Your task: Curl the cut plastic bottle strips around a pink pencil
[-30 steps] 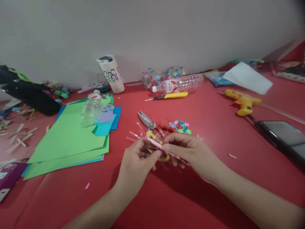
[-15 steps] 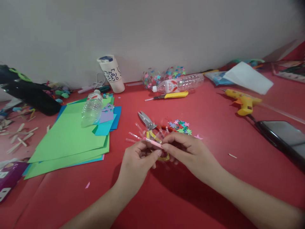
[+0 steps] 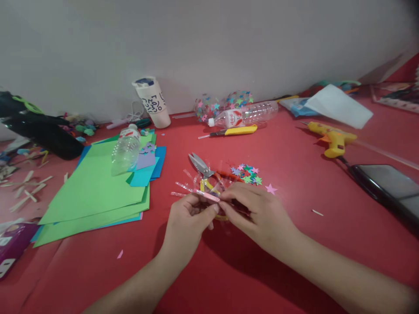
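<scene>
My left hand (image 3: 190, 220) is closed on a clear plastic piece cut into thin fringe strips (image 3: 182, 186), which fan out beyond my fingers. Along one of its strips lies a narrow pink strip (image 3: 207, 195), its right end by the fingertips of my right hand (image 3: 253, 209). That hand is closed in a pinch at the pink strip. Just beyond, scissors (image 3: 200, 165) with yellow and red handles lie on the table, partly hidden by the plastic and my hands. Small coloured foam stars (image 3: 248, 174) are piled behind my right hand, and one pink star (image 3: 270, 189) lies apart.
Green sheets (image 3: 98, 183) and a cut bottle top (image 3: 126, 150) are at left, near a black bottle (image 3: 42, 131). At the back stand a white tumbler (image 3: 153, 102), a plastic bottle (image 3: 245, 114) and a yellow cutter (image 3: 240, 130). A yellow glue gun (image 3: 334, 138) lies right.
The right fingertips and the pink strip have shifted slightly to the left. My right hand has drawn back a little from the pink star, which shows more fully. The left hand has barely moved.
</scene>
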The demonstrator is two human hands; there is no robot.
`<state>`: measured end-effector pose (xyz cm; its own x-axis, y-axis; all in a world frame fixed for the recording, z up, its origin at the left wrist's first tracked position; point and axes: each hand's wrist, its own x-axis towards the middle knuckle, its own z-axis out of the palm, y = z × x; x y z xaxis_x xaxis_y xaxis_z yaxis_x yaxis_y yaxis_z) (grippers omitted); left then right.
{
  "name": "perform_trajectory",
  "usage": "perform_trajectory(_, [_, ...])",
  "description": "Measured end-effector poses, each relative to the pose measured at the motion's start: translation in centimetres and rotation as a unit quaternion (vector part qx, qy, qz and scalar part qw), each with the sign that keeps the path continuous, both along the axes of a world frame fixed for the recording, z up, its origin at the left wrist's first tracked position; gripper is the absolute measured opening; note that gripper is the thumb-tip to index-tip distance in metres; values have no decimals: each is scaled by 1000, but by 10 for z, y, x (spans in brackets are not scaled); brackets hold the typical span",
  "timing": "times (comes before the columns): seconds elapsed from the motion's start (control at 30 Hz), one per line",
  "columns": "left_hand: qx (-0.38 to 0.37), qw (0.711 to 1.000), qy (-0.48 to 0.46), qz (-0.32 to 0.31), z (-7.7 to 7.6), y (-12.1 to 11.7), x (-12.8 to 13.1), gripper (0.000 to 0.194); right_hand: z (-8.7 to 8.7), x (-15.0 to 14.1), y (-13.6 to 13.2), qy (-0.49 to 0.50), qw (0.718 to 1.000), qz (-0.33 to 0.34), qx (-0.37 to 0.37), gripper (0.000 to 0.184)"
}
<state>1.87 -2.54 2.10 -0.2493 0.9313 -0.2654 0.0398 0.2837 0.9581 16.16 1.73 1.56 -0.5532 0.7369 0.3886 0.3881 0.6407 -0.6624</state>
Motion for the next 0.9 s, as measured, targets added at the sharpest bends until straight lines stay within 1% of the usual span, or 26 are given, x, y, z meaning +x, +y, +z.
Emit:
perform_trajectory(0.07, [4, 1000, 2, -2, 0, 0, 0, 8, 1, -1, 0, -5, 999, -14, -35, 13])
perform_trajectory(0.17, [28, 1000, -2, -7, 0, 1, -1, 7, 4, -2, 1, 10, 990, -31, -135, 14])
perform_trajectory(0.3, [45, 999, 8, -19, -1, 2, -1, 6, 8, -2, 4, 52, 956, -11, -289, 14])
perform_trajectory(0.4, [51, 998, 38, -26, -1, 0, -2, 5, 8, -1, 5, 72, 933, -3, -353, 12])
perform_trajectory(0.47, [58, 996, 60, -28, -1, -1, -3, 5, 8, -1, 6, 76, 925, 1, -371, 11])
perform_trajectory(0.57, [67, 994, 85, -32, -2, -1, -3, 5, 7, 0, 6, 73, 924, 5, -375, 12])
perform_trajectory(0.73, [77, 993, 88, -30, -5, 0, -4, 6, 8, 2, 6, 62, 924, 18, -378, 16])
perform_trajectory(0.9, [99, 989, 102, -41, -8, 0, -7, 10, 10, 5, 5, 57, 934, 51, -349, 24])
